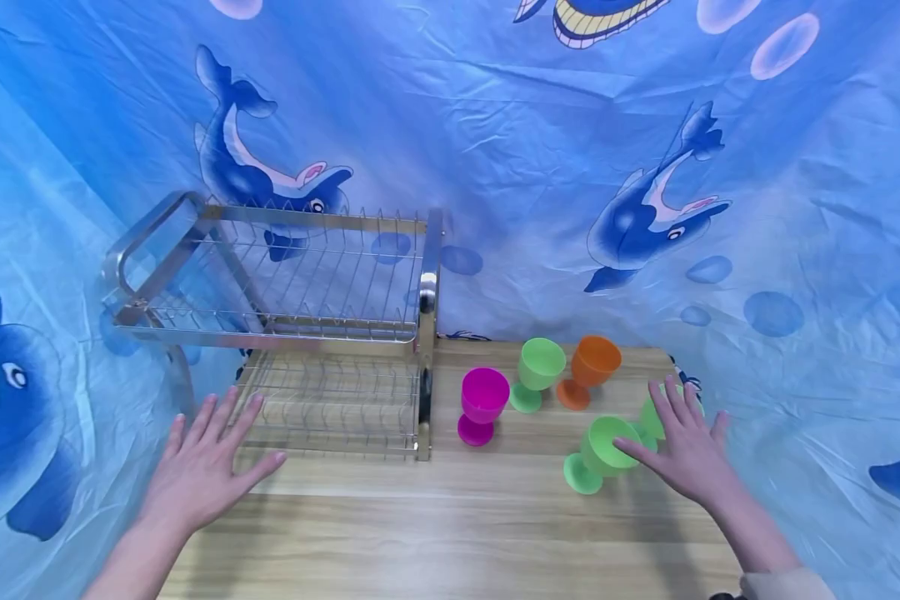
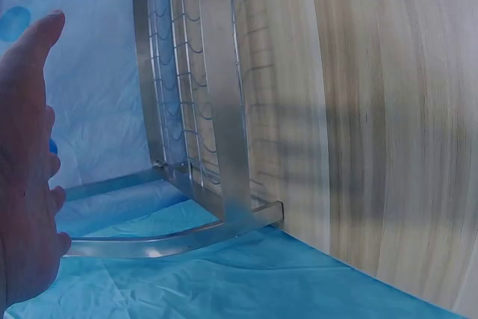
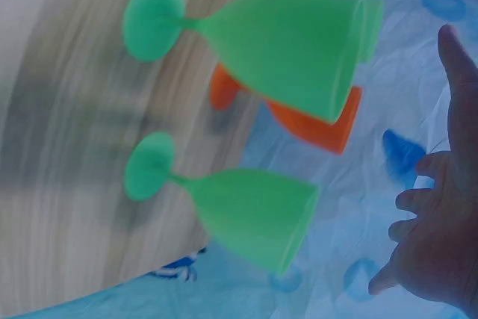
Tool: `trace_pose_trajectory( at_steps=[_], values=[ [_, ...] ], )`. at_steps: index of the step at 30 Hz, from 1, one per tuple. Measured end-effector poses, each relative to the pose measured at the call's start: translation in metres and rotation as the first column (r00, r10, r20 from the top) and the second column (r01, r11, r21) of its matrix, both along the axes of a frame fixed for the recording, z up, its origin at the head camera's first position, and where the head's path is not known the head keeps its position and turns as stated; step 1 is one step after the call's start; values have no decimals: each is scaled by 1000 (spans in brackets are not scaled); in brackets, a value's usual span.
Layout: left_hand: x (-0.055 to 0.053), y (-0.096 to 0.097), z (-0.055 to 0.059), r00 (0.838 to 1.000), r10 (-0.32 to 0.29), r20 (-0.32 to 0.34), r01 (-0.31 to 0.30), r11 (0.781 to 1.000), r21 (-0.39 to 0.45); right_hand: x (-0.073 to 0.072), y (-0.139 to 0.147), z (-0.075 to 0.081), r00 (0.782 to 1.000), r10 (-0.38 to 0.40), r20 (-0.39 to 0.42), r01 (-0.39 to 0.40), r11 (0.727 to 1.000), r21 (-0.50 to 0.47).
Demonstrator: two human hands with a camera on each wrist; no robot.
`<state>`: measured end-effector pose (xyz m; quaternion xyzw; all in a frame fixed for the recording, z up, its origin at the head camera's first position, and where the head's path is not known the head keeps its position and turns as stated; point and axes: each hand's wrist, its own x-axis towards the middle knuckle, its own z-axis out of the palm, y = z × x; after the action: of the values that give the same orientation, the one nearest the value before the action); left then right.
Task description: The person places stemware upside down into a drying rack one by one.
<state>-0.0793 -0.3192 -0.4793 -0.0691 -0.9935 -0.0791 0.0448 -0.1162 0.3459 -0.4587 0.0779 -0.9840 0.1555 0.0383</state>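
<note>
My left hand [image 1: 202,467] is spread, palm down, in front of a two-tier metal dish rack [image 1: 270,342] and holds nothing. Its fingers are straight, and the left wrist view shows it apart from the rack. On the right, my right hand [image 1: 682,446] hovers with spread fingers above two green goblets; one [image 1: 607,446] stands by the thumb, the other [image 1: 651,418] is partly hidden behind the hand. An orange goblet [image 1: 597,360], a third green goblet [image 1: 542,364] and a magenta goblet [image 1: 485,395] stand upright further back, between that hand and the rack.
Everything stands on a wood-grain table [image 1: 450,533]. Blue sheeting [image 1: 510,167] with printed dolphins hangs behind and along both sides. The rack's upper tier [image 1: 307,275] leaves wires and posts sticking up at the back left.
</note>
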Motion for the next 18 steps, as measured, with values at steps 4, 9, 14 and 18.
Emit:
trace_pose_trajectory(
  at_steps=[4, 9, 14, 18],
  values=[
    [1, 3, 4, 1000, -13, -10, 13, 1000, -11, -10, -18, 8, 999, 43, -14, -43, 998, -47],
    [-3, 6, 10, 998, -46, -36, 45, 998, -39, -25, -45, 12, 996, 88, -1, -87, 989, -117],
    [-5, 11, 14, 997, -65, -38, 63, 997, -42, -38, -74, 8, 991, 135, -1, -133, 972, -194],
    [-6, 14, 15, 996, -75, -39, 74, 997, -36, -47, -95, 0, 988, 152, 21, -139, 943, -302]
  ],
)
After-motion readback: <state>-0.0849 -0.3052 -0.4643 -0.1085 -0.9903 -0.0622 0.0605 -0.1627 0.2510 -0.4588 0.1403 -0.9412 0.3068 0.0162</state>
